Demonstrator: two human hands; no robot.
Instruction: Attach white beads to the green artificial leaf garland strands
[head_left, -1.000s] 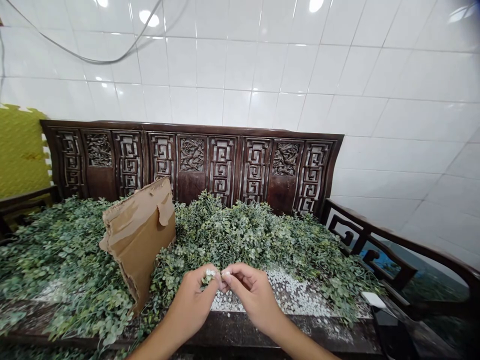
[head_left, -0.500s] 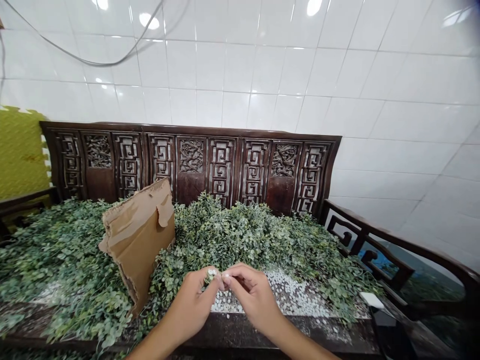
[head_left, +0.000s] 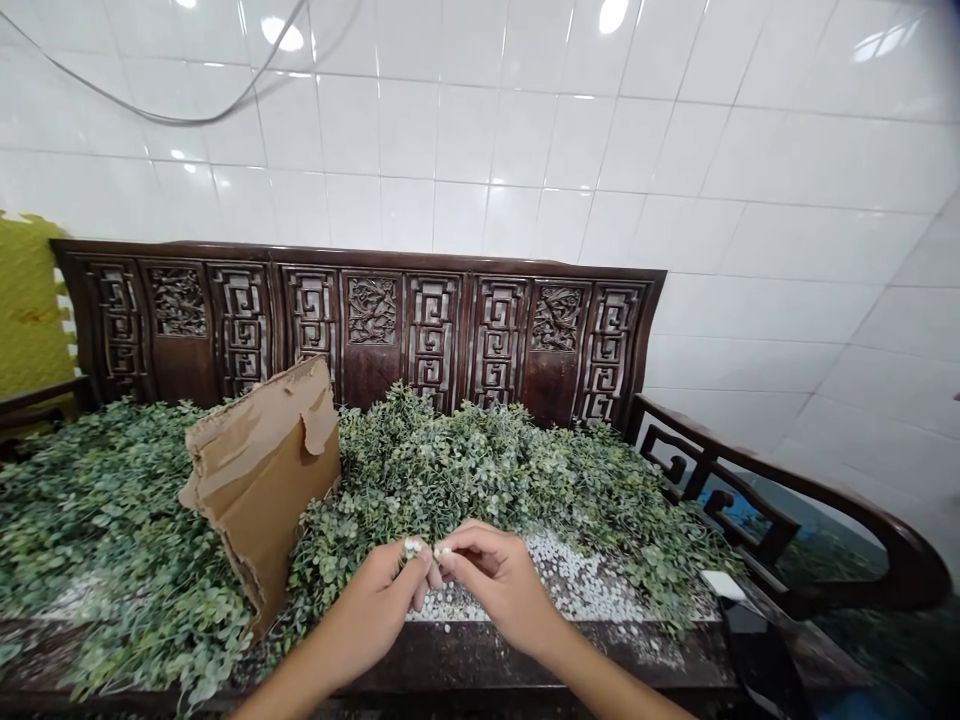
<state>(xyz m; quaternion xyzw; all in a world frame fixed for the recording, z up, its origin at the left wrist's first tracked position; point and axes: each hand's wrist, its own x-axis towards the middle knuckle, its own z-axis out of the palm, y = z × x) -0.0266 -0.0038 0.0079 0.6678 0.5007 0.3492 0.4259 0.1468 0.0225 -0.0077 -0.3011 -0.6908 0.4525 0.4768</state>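
Left hand [head_left: 384,592] fingers grip a small sprig [head_left: 412,547], right hand [head_left: 501,575] fingers pinch a tiny white bit [head_left: 444,551] just beside it, seemingly mid-piece, many loose white pieces [head_left: 585,582] on the surface [head_left: 465,655] unused, heaped greenery [head_left: 465,460] beyond, done or waiting unclear.

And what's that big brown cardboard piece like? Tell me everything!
The big brown cardboard piece looks torn, with ragged edges, a paler, peeled-looking band along its top and a flap hanging near its right side. It stands roughly upright among green, small-leaved foliage, which crowds against it. The bare left hand doesn't touch it.
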